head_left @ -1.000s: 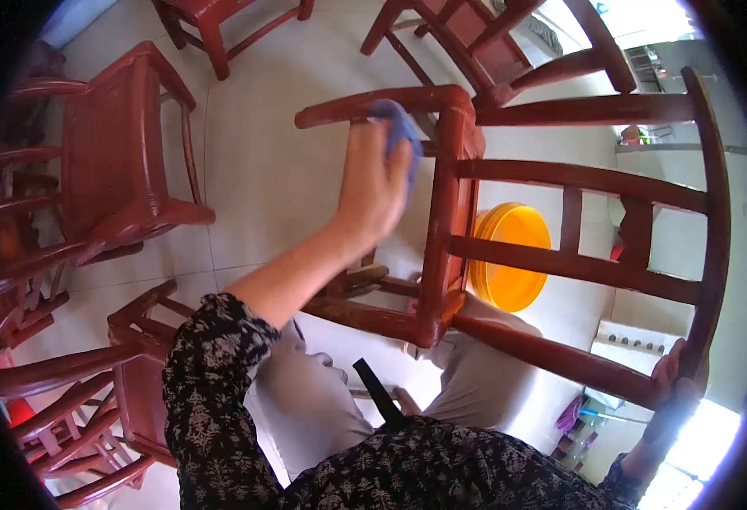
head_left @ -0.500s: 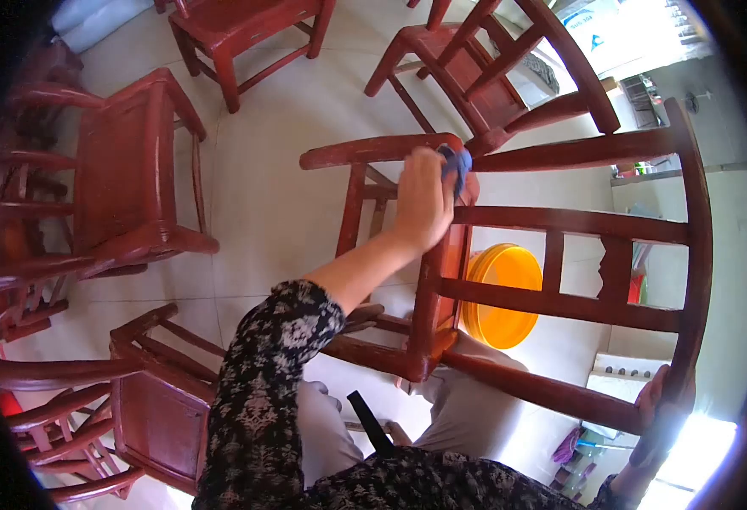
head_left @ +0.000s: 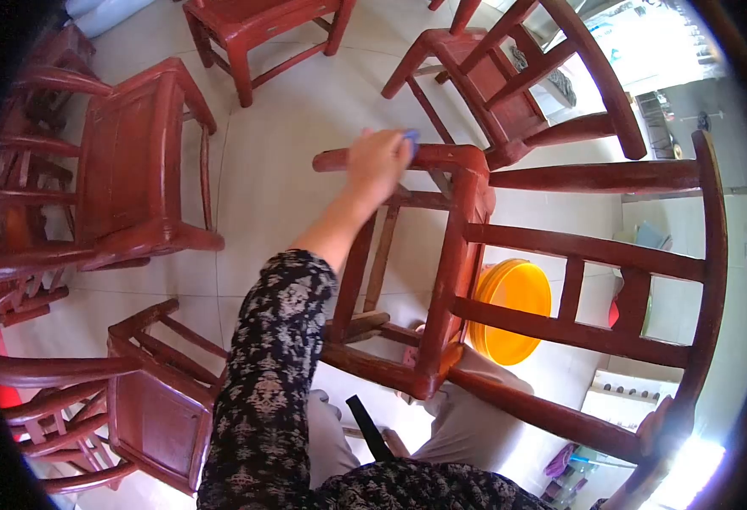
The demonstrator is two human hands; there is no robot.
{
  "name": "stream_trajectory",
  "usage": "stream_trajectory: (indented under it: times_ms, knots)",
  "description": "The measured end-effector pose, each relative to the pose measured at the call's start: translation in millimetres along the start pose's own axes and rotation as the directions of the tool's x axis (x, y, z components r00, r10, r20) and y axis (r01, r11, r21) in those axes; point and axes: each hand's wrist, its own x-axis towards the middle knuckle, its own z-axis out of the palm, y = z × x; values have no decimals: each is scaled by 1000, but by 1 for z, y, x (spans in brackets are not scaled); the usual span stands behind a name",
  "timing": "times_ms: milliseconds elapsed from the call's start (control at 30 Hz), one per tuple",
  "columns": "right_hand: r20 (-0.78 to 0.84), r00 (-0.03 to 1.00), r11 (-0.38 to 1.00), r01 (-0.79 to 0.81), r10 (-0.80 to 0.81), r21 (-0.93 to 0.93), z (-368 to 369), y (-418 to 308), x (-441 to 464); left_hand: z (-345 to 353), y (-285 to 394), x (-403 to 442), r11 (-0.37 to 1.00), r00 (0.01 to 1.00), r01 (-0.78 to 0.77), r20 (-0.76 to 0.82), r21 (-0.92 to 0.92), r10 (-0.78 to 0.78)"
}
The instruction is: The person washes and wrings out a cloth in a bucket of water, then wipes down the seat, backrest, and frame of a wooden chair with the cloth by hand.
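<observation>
A red wooden chair [head_left: 590, 244] is tipped over in front of me, with its backrest to the right and its legs to the left. My left hand [head_left: 377, 163] is closed around a blue cloth [head_left: 411, 138], pressed against the chair's far leg. Only a small edge of the cloth shows past the fingers. At the lower right, my right hand [head_left: 658, 423] grips the end of the backrest near its corner; glare blurs part of it.
Beyond the backrest rails stands a yellow bucket [head_left: 518, 316] on the tiled floor. More red chairs surround me: one at upper right [head_left: 484, 89], one at left [head_left: 127, 170], one at lower left [head_left: 156, 421]. A red stool-like seat [head_left: 258, 25] is at the top.
My left hand has slid the cloth leftward along the far leg, away from the seat corner toward the leg's end. My right hand stays on the backrest. The view has shifted slightly.
</observation>
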Motion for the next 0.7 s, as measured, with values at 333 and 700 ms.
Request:
stream_trajectory:
  times_ms: [333, 700]
  knots:
    - [-79, 997, 996, 12, -5, 90, 10, 11, 13, -26, -80, -31, 860, 849, 488, 148, 148, -507]
    - [-184, 983, 990, 2, 24, 139, 26, 3, 20, -3, 24, -14, 997, 987, -42, 154, -66, 52]
